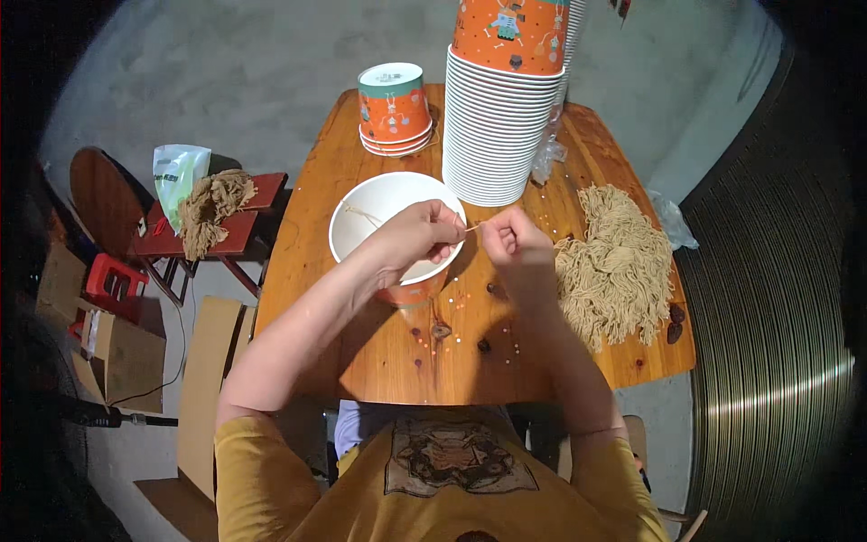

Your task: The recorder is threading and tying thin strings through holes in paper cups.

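Over the right rim of an upright paper bucket (350, 237), white inside and orange outside, my two hands work close together. My left hand (419, 237) is closed in a pinch on a thin tan cord. The cord (473, 227) runs across a short gap to my right hand (518, 242), whose fingers are curled round its other end. Another light strand (363, 215) hangs inside the bucket at its left. To the right of my right hand lies a big heap of tan cords (616, 266).
A tall stack of paper buckets (492, 135) rises behind my hands. A shorter upside-down stack (395, 113) stands at the far left of the wooden table (388, 366). Small beads and dark pieces are scattered near me. More cord (215, 208) hangs over a red bench (244, 233) at left.
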